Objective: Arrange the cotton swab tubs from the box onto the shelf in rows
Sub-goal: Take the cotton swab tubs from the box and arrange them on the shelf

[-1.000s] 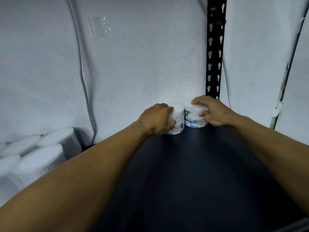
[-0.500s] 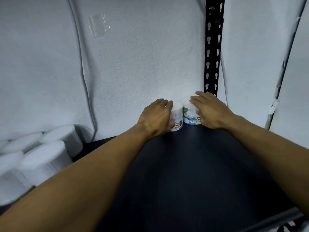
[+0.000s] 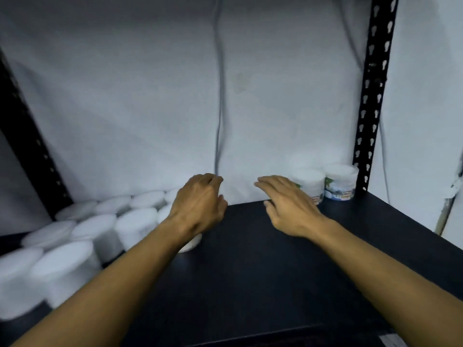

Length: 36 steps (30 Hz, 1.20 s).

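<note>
So from my feed, the biggest thing is the white fabric-looking backdrop (image 3: 150, 96) filling the top half, with one dark seam or cord running down it around 12 o'clock. Below that is the flat black shelf board (image 3: 263, 271), taking up the whole lower middle. Two black slotted metal uprights: one (image 3: 373, 96) at about 2 o'clock, the other (image 3: 22, 136) at 9 o'clock, pretty blurry.

Two bare forearms come in from 7 and 5 o'clock. The left hand (image 3: 198, 204) hangs over the shelf with fingers loosely curled under, and I can't see anything in its grip. The right hand (image 3: 288, 204) is flat with fingers stretched out toward 10 o'clock, holding nothing.

Tubs: the big cluster of white-lidded round plastic cotton swab tubs (image 3: 105, 229) sits from 7 to 9 o'clock in rows against the backdrop. I count roughly eleven lids, but it's smeared and the left forearm covers some, so don't quote me. One more white tub (image 3: 191, 242) peeks out just under the left wrist.

Then two labelled tubs in the back corner at 2 o'clock, touching side by side: the left labelled tub (image 3: 310, 184), right behind the right hand's knuckles, and the right labelled tub (image 3: 340, 181), just beside the right upright.
</note>
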Each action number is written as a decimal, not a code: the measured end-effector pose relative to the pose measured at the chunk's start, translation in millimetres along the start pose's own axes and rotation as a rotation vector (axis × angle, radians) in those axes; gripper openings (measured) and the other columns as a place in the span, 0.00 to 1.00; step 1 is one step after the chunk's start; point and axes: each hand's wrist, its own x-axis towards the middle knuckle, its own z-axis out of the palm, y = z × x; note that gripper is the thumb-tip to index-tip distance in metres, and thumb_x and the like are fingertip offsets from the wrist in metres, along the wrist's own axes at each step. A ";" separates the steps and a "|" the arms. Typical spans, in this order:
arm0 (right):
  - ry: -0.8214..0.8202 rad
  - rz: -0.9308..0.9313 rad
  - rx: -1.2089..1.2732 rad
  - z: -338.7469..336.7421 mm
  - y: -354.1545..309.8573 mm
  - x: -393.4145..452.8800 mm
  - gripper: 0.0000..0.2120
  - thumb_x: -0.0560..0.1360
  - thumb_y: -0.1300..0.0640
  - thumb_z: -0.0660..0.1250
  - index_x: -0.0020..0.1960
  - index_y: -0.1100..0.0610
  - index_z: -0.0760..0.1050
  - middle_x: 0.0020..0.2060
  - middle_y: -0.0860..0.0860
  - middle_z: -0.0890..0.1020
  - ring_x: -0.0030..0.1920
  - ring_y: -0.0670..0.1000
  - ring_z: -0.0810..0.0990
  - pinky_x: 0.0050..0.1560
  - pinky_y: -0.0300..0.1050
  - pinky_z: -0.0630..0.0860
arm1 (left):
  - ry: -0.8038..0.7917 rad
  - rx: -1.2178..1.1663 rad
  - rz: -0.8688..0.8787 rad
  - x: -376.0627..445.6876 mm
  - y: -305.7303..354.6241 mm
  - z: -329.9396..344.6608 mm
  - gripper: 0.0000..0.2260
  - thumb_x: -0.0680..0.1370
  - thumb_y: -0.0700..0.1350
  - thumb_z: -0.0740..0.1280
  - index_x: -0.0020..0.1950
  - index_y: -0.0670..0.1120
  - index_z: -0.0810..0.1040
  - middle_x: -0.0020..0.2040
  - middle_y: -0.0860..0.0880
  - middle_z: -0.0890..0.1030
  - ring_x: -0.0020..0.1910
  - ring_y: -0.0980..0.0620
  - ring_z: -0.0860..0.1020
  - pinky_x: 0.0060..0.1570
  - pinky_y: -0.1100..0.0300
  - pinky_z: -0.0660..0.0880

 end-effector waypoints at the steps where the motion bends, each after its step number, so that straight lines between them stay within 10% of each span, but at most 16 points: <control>1: -0.014 -0.022 0.033 3.8 -20.6 6.4 0.23 0.77 0.58 0.60 0.72 0.57 0.63 0.71 0.53 0.66 0.71 0.52 0.62 0.71 0.40 0.51 | -0.018 0.012 -0.046 -14.2 -16.8 -9.5 0.16 0.76 0.48 0.62 0.62 0.44 0.73 0.59 0.47 0.77 0.58 0.45 0.73 0.46 0.55 0.70; 11: -0.207 -0.080 0.137 55.9 -156.5 58.5 0.27 0.79 0.45 0.56 0.75 0.54 0.56 0.75 0.50 0.58 0.75 0.50 0.53 0.74 0.45 0.52 | -0.330 0.286 -0.217 -82.1 -133.0 -15.4 0.23 0.77 0.51 0.59 0.70 0.46 0.65 0.68 0.46 0.71 0.69 0.46 0.66 0.72 0.51 0.55; 20: -0.186 -0.093 0.043 68.4 -180.9 57.3 0.20 0.81 0.56 0.55 0.72 0.58 0.62 0.72 0.54 0.65 0.72 0.53 0.61 0.72 0.43 0.51 | -0.362 0.333 -0.189 -96.3 -130.6 -2.3 0.21 0.76 0.42 0.60 0.69 0.43 0.65 0.64 0.45 0.74 0.65 0.45 0.70 0.73 0.46 0.52; 36: -0.206 -0.143 -0.106 -8.5 -152.3 -53.0 0.21 0.75 0.47 0.55 0.63 0.53 0.74 0.60 0.48 0.79 0.59 0.49 0.78 0.60 0.43 0.73 | -0.202 0.001 -0.022 -159.3 -42.4 -58.5 0.10 0.78 0.50 0.57 0.55 0.48 0.71 0.53 0.49 0.75 0.58 0.48 0.71 0.40 0.56 0.69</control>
